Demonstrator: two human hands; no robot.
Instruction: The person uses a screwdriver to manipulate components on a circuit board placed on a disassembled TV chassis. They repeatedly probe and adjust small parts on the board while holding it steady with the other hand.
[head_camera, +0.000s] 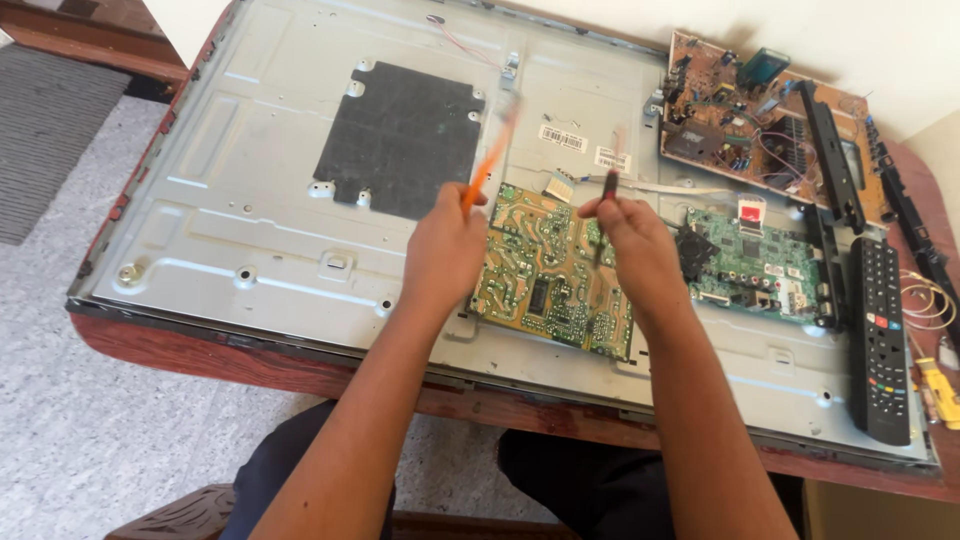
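The green circuit board (553, 270) is laid flat on the grey metal panel (250, 180), just right of the dark square pad (400, 135). Both hands are held over its far edge. An orange-handled tool (490, 160) is clamped in the left hand (445, 250), its long axis slanted up and away from the board. A dark probe (610, 180) is pinched by the right hand (630, 245), whose fingers are closed; this hand is nearer to the board's middle.
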